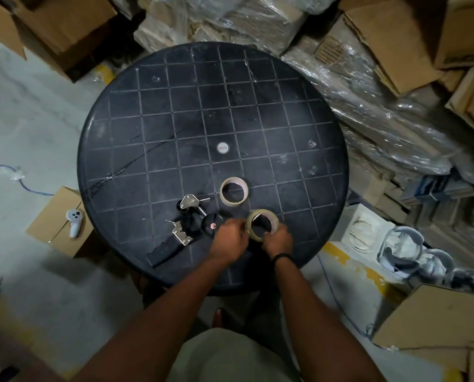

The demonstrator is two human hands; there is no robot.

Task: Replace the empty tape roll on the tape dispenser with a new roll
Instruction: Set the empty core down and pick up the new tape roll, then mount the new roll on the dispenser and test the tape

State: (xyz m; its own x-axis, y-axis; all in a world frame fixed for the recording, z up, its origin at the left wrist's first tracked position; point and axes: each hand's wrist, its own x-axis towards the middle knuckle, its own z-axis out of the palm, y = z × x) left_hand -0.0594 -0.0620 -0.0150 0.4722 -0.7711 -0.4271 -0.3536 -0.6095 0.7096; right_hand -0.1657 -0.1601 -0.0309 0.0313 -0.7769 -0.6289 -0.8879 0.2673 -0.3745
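On a round black table (pixel 147 128) lies a black tape dispenser (pixel 186 230) with metal plates, its handle pointing toward the near left. A thin, nearly bare tape core (pixel 233 203) lies flat behind it. Near the table's front I hold a fuller roll of clear tape (pixel 274 219) tilted upward. My right hand (pixel 278 239) grips its lower right side. My left hand (pixel 230 238) touches its left edge with pinched fingers, just right of the dispenser's hub.
A white controller (pixel 74 221) rests on a cardboard box (pixel 51 216) left of the table. Cardboard boxes and plastic-wrapped bundles (pixel 368 128) crowd the back and right. A blue cable (pixel 338 299) runs along the floor at right.
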